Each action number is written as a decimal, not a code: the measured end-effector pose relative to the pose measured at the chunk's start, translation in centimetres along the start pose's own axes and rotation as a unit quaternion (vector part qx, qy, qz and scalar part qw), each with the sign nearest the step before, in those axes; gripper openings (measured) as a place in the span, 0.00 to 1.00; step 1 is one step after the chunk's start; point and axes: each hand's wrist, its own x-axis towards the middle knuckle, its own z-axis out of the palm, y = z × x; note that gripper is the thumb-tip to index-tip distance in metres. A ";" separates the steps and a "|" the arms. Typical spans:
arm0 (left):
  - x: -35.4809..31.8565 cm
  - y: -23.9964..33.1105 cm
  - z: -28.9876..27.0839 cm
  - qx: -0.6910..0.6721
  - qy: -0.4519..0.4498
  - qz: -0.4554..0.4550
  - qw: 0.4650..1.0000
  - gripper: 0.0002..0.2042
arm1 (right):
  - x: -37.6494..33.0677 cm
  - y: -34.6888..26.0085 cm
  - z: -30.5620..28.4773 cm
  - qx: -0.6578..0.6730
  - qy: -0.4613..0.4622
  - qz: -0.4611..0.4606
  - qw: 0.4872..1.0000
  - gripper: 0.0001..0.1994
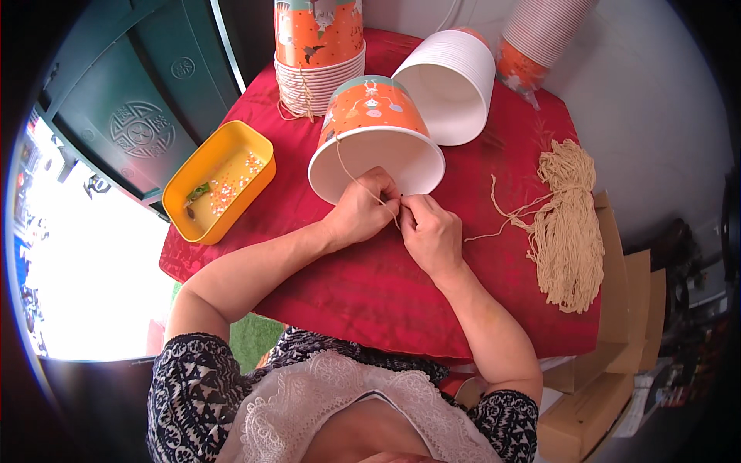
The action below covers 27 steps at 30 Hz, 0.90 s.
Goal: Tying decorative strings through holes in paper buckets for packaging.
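Note:
A paper bucket with an orange printed side lies tipped on the red cloth, its white mouth facing me. From its side near the rim a thin beige cord runs down over my left hand. My left hand is closed on this cord in front of the mouth. Beside it my right hand pinches at the same cord, fingertips almost meeting the left ones. The exact spot between the fingers is hidden. Right of my right hand lies a tied bundle of beige cords, with loose strands trailing toward me.
A yellow basin holding small pale and orange bits stands left on the red tablecloth. Behind are an upright stack of nested buckets, a tipped stack and another stack. Cardboard boxes flank the table's right side.

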 end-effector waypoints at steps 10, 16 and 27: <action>0.1 -0.1 0.1 -0.017 -0.016 -0.032 0.999 0.02 | 0.0 0.6 0.1 0.107 -0.001 0.069 0.992 0.02; 0.1 0.6 -0.1 -0.009 0.006 -0.057 0.998 0.03 | 0.4 1.3 -0.4 0.211 -0.083 0.176 0.958 0.04; 0.0 0.1 -0.1 0.014 -0.016 0.001 1.000 0.02 | 0.3 1.4 -0.4 0.215 -0.093 0.206 0.950 0.05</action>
